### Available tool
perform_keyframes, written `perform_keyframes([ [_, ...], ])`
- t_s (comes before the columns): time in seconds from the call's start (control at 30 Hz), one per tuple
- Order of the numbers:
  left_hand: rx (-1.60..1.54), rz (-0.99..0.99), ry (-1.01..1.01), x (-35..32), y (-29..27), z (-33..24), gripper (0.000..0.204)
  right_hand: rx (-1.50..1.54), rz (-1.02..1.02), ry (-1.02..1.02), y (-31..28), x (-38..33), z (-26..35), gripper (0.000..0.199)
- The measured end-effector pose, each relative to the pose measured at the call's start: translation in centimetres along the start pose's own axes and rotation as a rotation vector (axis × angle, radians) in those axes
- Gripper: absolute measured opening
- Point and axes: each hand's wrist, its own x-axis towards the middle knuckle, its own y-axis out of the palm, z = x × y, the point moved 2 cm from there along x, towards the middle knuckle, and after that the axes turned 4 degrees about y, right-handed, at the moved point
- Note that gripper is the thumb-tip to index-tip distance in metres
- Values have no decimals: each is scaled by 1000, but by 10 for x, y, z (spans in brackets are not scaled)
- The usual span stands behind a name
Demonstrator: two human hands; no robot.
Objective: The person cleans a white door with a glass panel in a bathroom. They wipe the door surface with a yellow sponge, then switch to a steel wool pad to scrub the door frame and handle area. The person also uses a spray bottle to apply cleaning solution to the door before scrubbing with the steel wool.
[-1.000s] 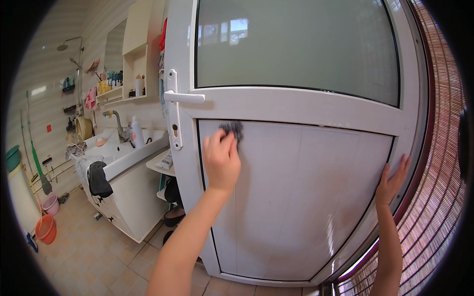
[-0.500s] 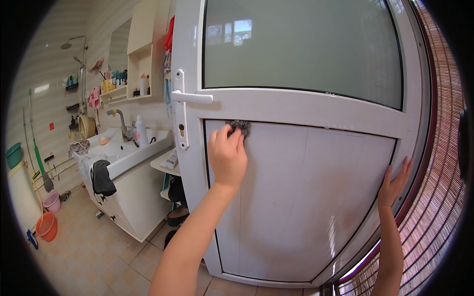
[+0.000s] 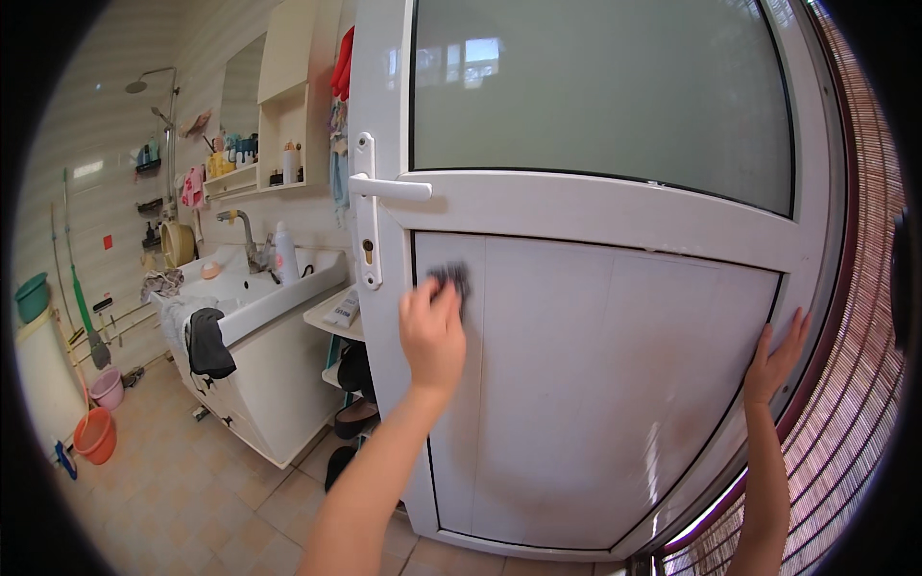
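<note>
White door (image 3: 615, 384) lower panel is being scrubbed: a dark scouring pad (image 3: 451, 280) is pressed against its upper left corner, gripped by the curled left hand (image 3: 432, 331). Right hand (image 3: 776, 350) is spread flat on the door's outer edge, bracing it. Wiping appears early; further strokes call for steady pressure across the panel.

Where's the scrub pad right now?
In the head view, the scrub pad is pressed under the left hand against the top left corner of the door's lower panel, just right of the keyhole.
</note>
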Motion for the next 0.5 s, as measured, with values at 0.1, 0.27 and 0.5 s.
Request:
perform_keyframes([
  [0.1,79,-20,34,42,7,4,15,-3,-1,-5,-1,2,-2,58],
  [0.27,54,61,-7,-47,-13,12,16,1,-5,1,0,2,2,58],
  [0.5,128,37,10,-18,-14,14,15,-7,-20,-18,1,2,0,58],
])
